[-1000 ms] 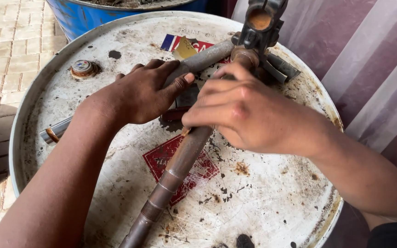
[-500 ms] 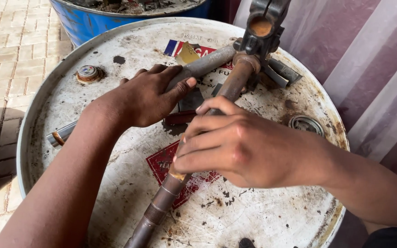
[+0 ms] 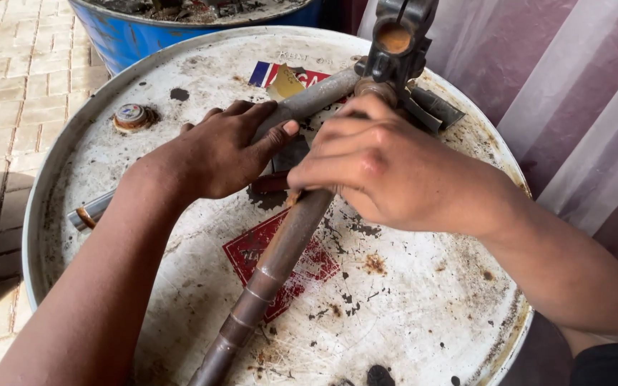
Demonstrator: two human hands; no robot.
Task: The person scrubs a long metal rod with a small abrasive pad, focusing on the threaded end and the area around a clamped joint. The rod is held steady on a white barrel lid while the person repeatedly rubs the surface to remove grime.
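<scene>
Two metal tubes meet at a dark lug fitting (image 3: 395,39) at the far side of a white drum top (image 3: 423,314). My left hand (image 3: 216,154) lies over the grey tube (image 3: 316,96), fingers wrapped on it and pressing it down. That tube's far end (image 3: 91,212) sticks out left of my wrist. My right hand (image 3: 395,175) is closed around the brown rusty tube (image 3: 280,250) just below the fitting. This tube runs down towards the near edge of the drum. A small dark part under my hands is mostly hidden.
A red sticker (image 3: 252,250) and a round bung cap (image 3: 132,116) sit on the drum top. A blue drum (image 3: 130,36) stands behind it. Pale curtain cloth (image 3: 574,93) hangs at the right, and brick paving (image 3: 8,86) lies to the left.
My right hand slid down the brown tube, then back up to just below the fitting. My left hand stayed pressed on the grey tube.
</scene>
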